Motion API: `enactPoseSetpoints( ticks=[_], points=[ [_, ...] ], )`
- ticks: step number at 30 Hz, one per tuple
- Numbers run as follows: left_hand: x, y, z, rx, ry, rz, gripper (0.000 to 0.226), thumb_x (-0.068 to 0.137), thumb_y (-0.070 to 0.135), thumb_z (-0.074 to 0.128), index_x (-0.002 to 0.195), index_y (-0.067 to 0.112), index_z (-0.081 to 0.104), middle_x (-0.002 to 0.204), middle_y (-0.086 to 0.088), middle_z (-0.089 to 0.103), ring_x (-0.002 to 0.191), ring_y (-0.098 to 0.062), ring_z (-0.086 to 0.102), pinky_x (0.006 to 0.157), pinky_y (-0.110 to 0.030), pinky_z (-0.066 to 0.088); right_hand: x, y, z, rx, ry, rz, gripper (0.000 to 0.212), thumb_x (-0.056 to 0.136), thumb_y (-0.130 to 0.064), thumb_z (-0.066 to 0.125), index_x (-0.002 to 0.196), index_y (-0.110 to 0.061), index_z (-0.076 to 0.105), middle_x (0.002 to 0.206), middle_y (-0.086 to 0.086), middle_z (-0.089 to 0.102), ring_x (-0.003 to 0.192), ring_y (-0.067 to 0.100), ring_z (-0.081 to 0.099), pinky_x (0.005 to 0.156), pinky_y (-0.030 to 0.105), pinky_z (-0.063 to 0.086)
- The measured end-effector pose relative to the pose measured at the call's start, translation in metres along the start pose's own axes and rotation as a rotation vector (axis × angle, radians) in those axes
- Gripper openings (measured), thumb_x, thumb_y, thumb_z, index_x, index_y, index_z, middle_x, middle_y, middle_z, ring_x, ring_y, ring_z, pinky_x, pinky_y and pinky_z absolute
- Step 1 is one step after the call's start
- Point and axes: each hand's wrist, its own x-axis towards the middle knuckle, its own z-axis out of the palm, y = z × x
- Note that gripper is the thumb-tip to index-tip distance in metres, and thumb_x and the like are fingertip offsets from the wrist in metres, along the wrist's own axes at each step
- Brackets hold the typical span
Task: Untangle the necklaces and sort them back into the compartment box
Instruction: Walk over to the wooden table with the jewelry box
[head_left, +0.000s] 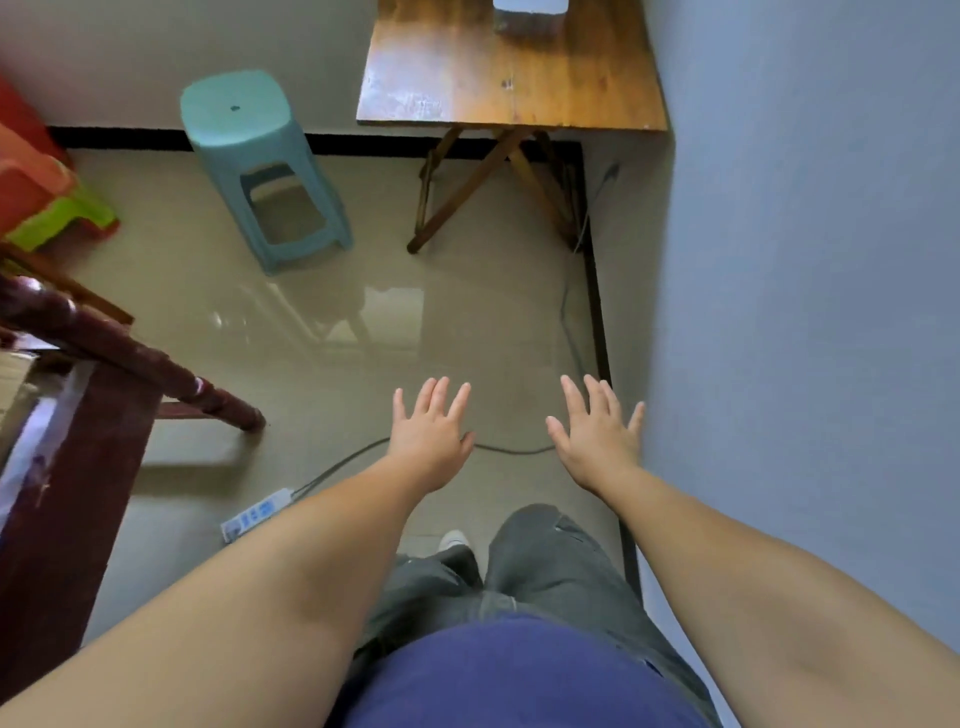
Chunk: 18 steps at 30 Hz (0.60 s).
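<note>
My left hand (434, 436) and my right hand (597, 434) are stretched out in front of me over the floor, palms down, fingers spread, holding nothing. Far ahead stands a wooden folding table (511, 88). A grey-white box-like object (529, 14) sits at its far edge, cut off by the top of the view; I cannot tell what it is. No necklaces are visible.
A teal plastic stool (260, 166) stands left of the table. A dark red wooden furniture leg (130, 358) and stacked orange and green stools (47, 202) are at the left. A power strip (257, 514) and cable lie on the tiled floor. A blue-grey wall (805, 260) runs along the right.
</note>
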Motion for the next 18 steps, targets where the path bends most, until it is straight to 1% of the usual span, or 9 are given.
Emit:
enactPoseSetpoints(
  ticks=[4, 7, 10, 11, 13, 18],
  points=[
    [0.071, 0.001, -0.031, -0.005, 0.024, 0.05, 0.063, 0.096, 0.049, 0.021, 0.148, 0.025, -0.006, 0.159, -0.007, 0.0, 0.145, -0.022, -0.007, 0.113, -0.055, -0.004, 0.062, -0.005, -0.018, 0.015, -0.016, 0.039, 0.059, 0.098, -0.049, 0.021, 0.151, -0.03, 0.001, 0.161, 0.004, 0.001, 0.147, 0.021, -0.004, 0.113, 0.06, -0.004],
    [0.133, -0.004, -0.053, -0.011, 0.037, 0.067, 0.063, 0.096, 0.05, 0.02, 0.148, 0.026, -0.006, 0.159, -0.007, 0.0, 0.145, -0.022, -0.007, 0.113, -0.054, -0.004, 0.123, -0.011, -0.033, 0.04, -0.016, 0.015, 0.059, 0.098, -0.048, 0.023, 0.15, -0.031, 0.003, 0.161, 0.005, 0.002, 0.147, 0.022, -0.004, 0.113, 0.06, -0.004],
    [0.199, -0.014, -0.079, -0.005, 0.041, 0.036, 0.063, 0.096, 0.05, 0.02, 0.148, 0.025, -0.005, 0.159, -0.007, 0.001, 0.145, -0.023, -0.007, 0.113, -0.055, -0.004, 0.192, -0.013, -0.058, 0.04, 0.002, -0.016, 0.058, 0.098, -0.048, 0.023, 0.15, -0.031, 0.003, 0.161, 0.005, 0.003, 0.147, 0.022, -0.004, 0.112, 0.06, -0.005],
    [0.219, -0.017, -0.09, -0.017, 0.027, 0.016, 0.063, 0.096, 0.05, 0.021, 0.148, 0.025, -0.004, 0.159, -0.007, 0.002, 0.145, -0.023, -0.006, 0.113, -0.055, -0.003, 0.215, -0.012, -0.07, 0.039, -0.008, -0.022, 0.058, 0.098, -0.047, 0.023, 0.15, -0.031, 0.003, 0.161, 0.005, 0.003, 0.147, 0.022, -0.004, 0.112, 0.06, -0.005],
    [0.261, -0.018, -0.111, -0.05, 0.048, -0.017, 0.062, 0.097, 0.05, 0.021, 0.148, 0.025, -0.003, 0.159, -0.007, 0.002, 0.145, -0.022, -0.005, 0.113, -0.054, -0.002, 0.26, -0.006, -0.091, 0.031, 0.011, -0.027, 0.058, 0.098, -0.047, 0.022, 0.15, -0.03, 0.004, 0.161, 0.005, 0.004, 0.147, 0.022, -0.004, 0.112, 0.06, -0.005],
    [0.348, -0.023, -0.161, -0.119, 0.07, -0.066, 0.062, 0.097, 0.048, 0.022, 0.148, 0.024, -0.002, 0.159, -0.007, 0.003, 0.145, -0.022, -0.004, 0.113, -0.054, -0.001, 0.362, -0.009, -0.143, -0.007, -0.015, -0.036, 0.057, 0.098, -0.048, 0.022, 0.15, -0.03, 0.005, 0.161, 0.005, 0.005, 0.147, 0.022, -0.003, 0.112, 0.06, -0.005]
  ],
)
